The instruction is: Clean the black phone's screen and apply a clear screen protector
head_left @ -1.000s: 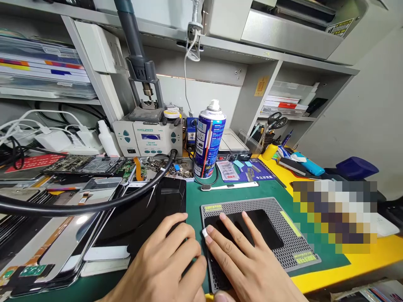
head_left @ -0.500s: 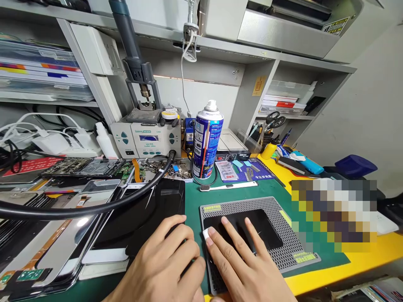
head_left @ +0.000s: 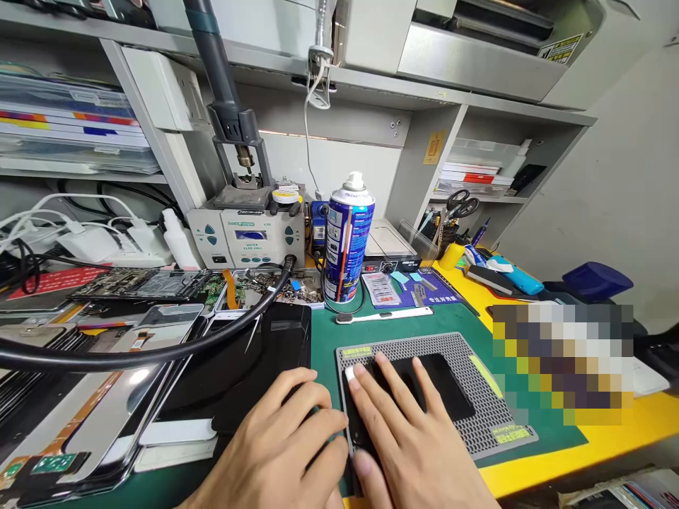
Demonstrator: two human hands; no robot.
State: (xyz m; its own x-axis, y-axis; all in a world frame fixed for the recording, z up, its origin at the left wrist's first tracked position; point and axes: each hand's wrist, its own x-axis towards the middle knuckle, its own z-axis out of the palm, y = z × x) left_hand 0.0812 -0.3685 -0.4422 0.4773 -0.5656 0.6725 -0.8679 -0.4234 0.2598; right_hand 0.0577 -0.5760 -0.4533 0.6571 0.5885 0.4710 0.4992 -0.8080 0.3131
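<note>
A dark, glossy phone-sized panel (head_left: 450,387) lies on a grey perforated mat (head_left: 496,406). My right hand (head_left: 406,435) rests over it, fingers stretched out and spread, fingertips on or just above the dark surface. A small white piece (head_left: 350,372) shows beside the index fingertip; its kind is unclear. My left hand (head_left: 286,445) is at the panel's left edge, fingers curled, with the tips pointing toward it. The left thumb and whatever lies under that hand are hidden.
A blue spray can (head_left: 349,244) and a toothbrush-like brush (head_left: 385,315) are behind the mat. A black hose (head_left: 223,339) crosses stacked screens (head_left: 122,389) at left. A hot-air station (head_left: 244,233) stands at the back. Scissors (head_left: 462,203) sit upright at right.
My right fingers have slid slightly up the panel with the white piece, and the right thumb has come into view. My left fingers have shifted a little rightward. The camera view has moved slightly.
</note>
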